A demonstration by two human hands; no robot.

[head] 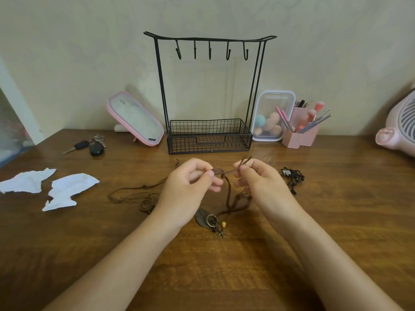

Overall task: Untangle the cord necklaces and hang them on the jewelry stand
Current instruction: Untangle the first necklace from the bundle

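We held a brown cord necklace (227, 172) up over the wooden table (224, 277), in front of the jewelry stand (208, 38). Our left hand (190, 182) pinched the cord with thumb and finger, just beside a little knot (223, 175). Our right hand (258, 178) pinched the other side, and two loose ends (246, 160) poked up past it. The rest of the cord hung down between our hands to its charms (213, 221), which lay on the table. More brown cord (134, 195) lay in loops to the left. We could not tell if it was part of the same tangle. A black necklace (292, 177) sat in a bunch to the right. The hooks (210, 52) on the stand had nothing on them. So we think we were at the untangling part, near the start. Next we would need to work the knot loose with small, gentle pulls. Hard pulls might make it tighter.
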